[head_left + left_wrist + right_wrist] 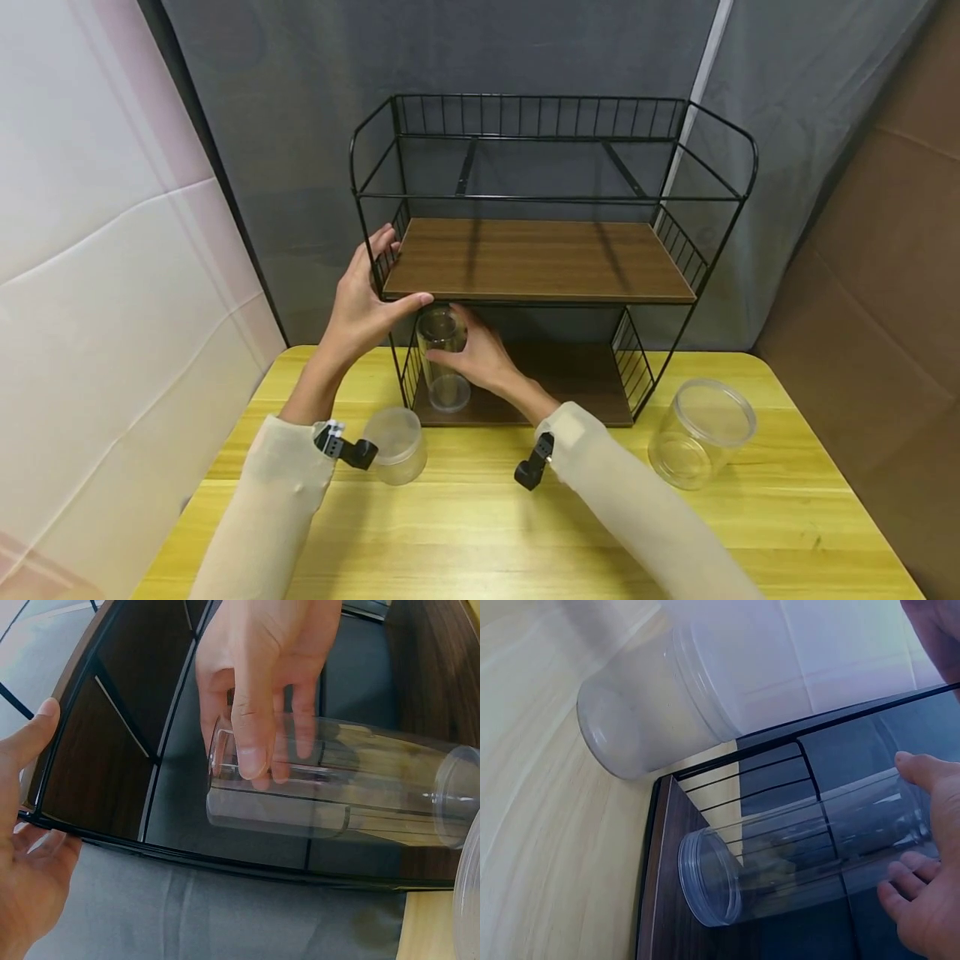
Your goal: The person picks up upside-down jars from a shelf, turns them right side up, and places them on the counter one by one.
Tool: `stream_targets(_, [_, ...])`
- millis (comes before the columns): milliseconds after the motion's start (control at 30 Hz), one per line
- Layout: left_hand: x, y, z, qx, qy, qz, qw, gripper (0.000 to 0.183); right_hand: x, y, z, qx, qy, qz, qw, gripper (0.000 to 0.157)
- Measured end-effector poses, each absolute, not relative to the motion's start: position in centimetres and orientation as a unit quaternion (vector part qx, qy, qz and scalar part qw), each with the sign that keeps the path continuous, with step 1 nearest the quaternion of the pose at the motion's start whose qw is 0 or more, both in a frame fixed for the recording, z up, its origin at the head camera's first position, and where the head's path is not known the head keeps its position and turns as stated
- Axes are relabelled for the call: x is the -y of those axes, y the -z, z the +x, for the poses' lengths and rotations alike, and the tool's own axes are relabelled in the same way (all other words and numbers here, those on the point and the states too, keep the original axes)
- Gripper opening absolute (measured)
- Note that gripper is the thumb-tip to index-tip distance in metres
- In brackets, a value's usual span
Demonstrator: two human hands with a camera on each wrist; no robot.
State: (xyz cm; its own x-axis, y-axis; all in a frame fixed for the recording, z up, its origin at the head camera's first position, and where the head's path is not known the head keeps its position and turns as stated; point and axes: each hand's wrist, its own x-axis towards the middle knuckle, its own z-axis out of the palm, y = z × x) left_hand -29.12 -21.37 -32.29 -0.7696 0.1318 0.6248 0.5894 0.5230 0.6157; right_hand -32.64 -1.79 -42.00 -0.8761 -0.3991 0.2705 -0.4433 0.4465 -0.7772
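Note:
A tall clear jar (448, 385) stands at the left end of the rack's lower shelf (562, 379). My right hand (480, 354) grips it near its top, thumb on one side and fingers on the other. In the right wrist view, the jar's (780, 859) ringed end meets the brown board. My left hand (362, 292) holds the left side of the black wire rack (525, 300) at the middle board, thumb along its front edge. The left wrist view shows that hand (30, 877) with fingers round the frame, beside the right hand (262, 667).
On the yellow wooden table (450, 542), a short frosted jar (397, 450) stands in front of the rack's left corner. A wide clear jar (701, 433) stands to the rack's right. The rack's top tier has bare crossbars. Grey cloth (300, 125) hangs behind.

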Motion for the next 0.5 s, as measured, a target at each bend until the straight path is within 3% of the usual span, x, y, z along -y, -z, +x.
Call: stream_targets(500, [21.1,32.2,-28.9,0.83,0.45,-0.211,0.255,0.097,-0.4,41.7,-30.5,0.84,-0.453,0.293,0.056,0.094])
